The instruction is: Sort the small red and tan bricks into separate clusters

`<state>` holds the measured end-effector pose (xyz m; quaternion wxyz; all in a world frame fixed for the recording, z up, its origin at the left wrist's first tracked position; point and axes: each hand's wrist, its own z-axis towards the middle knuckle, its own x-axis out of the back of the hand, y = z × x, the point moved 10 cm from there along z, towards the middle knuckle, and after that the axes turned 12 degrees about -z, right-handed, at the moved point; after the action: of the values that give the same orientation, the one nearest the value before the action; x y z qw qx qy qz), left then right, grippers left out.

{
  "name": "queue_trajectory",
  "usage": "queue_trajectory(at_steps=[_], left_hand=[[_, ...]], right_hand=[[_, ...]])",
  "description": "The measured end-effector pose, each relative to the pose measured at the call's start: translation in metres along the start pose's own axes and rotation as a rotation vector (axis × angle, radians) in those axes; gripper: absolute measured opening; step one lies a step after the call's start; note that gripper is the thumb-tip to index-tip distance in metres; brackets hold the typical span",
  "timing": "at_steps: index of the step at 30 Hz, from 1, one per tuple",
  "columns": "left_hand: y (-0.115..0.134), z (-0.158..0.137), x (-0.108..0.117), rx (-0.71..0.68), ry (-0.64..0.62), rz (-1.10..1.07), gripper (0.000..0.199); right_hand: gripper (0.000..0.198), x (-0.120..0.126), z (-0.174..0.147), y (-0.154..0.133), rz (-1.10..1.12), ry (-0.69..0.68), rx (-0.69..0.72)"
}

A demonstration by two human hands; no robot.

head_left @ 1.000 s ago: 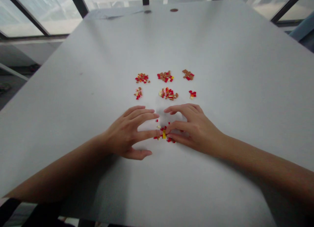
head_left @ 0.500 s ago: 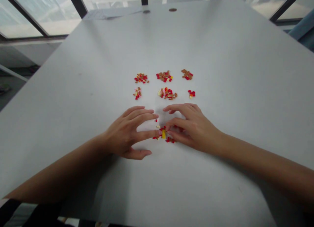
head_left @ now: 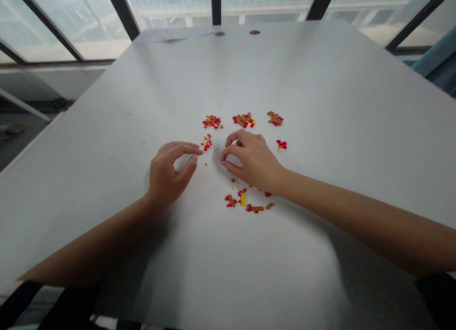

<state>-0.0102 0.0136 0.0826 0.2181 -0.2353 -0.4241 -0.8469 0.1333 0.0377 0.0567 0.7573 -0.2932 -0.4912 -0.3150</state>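
Note:
My left hand (head_left: 171, 170) is held low over the table with its fingers stretched forward. Its fingertips are beside a small pile of pink, red and brown toy bricks (head_left: 206, 142). My right hand (head_left: 252, 161) has thumb and index finger pinched together; whatever is between them is too small to make out. It covers the spot of the middle near pile. Below it lie a yellow brick piece (head_left: 243, 199) with red bits, a brown-and-red brick cluster (head_left: 231, 200) and a ridged brown-and-red brick strip (head_left: 255, 208). One tiny brown brick (head_left: 205, 164) lies between the hands.
Brick piles stand farther back: a mixed red and orange pile (head_left: 213, 121), a brown and red pile (head_left: 244, 120) and a flat brown pile (head_left: 275, 118). A little red pile (head_left: 281, 145) lies right of my right hand. The white table (head_left: 302, 82) reaches toward windows.
Both hands have moved away from the yellow piece toward the farther piles, the left hand also leftward. The yellow piece and surrounding bricks are now uncovered. The view has tilted up slightly.

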Motion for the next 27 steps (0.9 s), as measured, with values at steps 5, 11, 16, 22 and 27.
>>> queue_trajectory(at_steps=[5,11,16,22,27], left_hand=[[-0.025,0.005,-0.007,0.003,-0.034,0.047,0.016],[-0.038,0.005,-0.012,0.040,-0.059,0.095,0.015],[-0.039,0.005,-0.014,0.044,-0.056,0.109,0.017],[-0.039,0.001,-0.017,0.022,-0.054,0.146,0.007],[-0.036,-0.002,-0.020,0.008,-0.062,0.153,0.008]], right_hand=[[0.012,-0.030,0.028,-0.012,0.008,-0.065,0.011],[0.012,-0.033,0.032,-0.014,0.044,-0.024,0.032],[0.018,-0.022,0.025,-0.012,0.040,-0.005,0.042],[0.007,0.005,0.004,0.005,0.020,-0.014,0.047],[0.011,0.002,-0.019,0.014,0.037,-0.253,0.037]])
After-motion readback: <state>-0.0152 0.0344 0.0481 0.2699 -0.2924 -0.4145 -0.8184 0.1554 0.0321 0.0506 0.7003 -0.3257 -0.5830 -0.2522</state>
